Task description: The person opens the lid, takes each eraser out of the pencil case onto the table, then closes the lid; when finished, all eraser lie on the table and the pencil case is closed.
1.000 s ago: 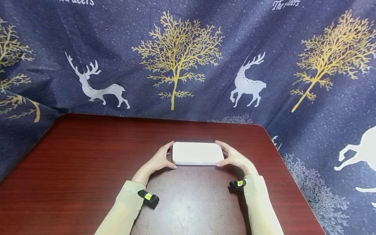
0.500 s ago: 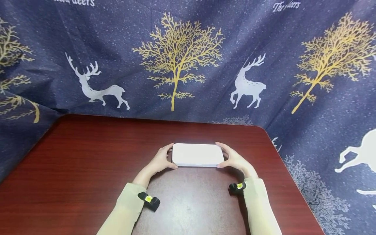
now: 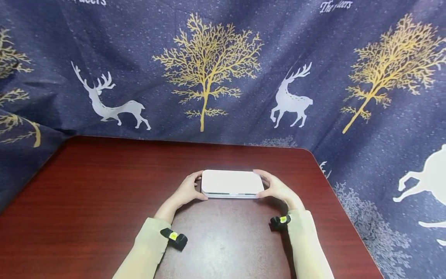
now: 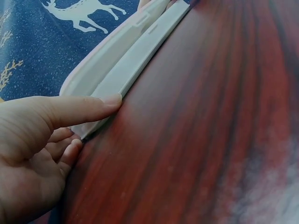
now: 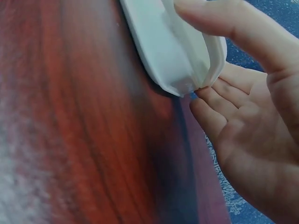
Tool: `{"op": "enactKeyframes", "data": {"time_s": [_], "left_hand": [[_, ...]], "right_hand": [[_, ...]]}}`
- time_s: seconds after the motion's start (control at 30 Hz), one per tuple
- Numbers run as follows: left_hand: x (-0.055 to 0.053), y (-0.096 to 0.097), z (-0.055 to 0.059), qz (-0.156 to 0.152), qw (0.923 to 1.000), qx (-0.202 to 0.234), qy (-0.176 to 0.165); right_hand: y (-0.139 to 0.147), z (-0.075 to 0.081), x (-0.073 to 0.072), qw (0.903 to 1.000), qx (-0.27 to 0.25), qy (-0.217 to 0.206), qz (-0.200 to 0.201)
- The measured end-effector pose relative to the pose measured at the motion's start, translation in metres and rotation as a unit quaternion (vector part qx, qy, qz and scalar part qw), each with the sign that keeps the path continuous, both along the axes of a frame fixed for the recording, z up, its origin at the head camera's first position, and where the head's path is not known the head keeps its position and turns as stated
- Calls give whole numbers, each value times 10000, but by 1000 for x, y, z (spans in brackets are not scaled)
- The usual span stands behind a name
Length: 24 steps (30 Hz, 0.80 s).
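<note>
A long white plastic case (image 3: 231,181) with rounded corners lies on the table, its lid raised a little along the near side. My left hand (image 3: 184,190) grips its left end, the thumb on the near edge and the fingers round the far side. At the other end my right hand (image 3: 278,190) holds the case in the same way. In the left wrist view, the left thumb presses the lower half's rim, and the lid (image 4: 77,77) stands apart from the base (image 4: 140,56). The right thumb (image 5: 205,16) lies against the lid's edge in the right wrist view. The case's inside is mostly hidden.
The dark red wooden table (image 3: 104,186) has a glare patch in front of the case. Its far edge meets a blue cloth (image 3: 237,131) printed with deer and trees. A black wrist strap (image 3: 174,237) sits on the left sleeve, another strap (image 3: 280,221) on the right.
The case's lid has lifted slightly, and a dark gap now shows along its near side. Both hands keep their hold at the ends. The whole head view has shifted a little.
</note>
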<state>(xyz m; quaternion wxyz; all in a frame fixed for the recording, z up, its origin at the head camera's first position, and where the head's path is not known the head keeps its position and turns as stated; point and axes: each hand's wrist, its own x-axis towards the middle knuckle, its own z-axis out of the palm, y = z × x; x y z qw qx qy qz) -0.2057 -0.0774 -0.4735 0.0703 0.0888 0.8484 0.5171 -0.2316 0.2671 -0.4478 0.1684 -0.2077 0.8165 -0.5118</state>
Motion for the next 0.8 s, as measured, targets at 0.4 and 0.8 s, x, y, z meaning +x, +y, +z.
{"op": "enactKeyframes", "data": {"time_s": [0.4, 0.8], "left_hand": [[0, -2, 1, -133, 9998, -11, 149], [-1, -2, -5, -124, 9995, 40, 301]], "right_hand": [[5, 8, -5, 9993, -335, -147, 89], [2, 16, -17, 9978, -219, 30, -620]]}}
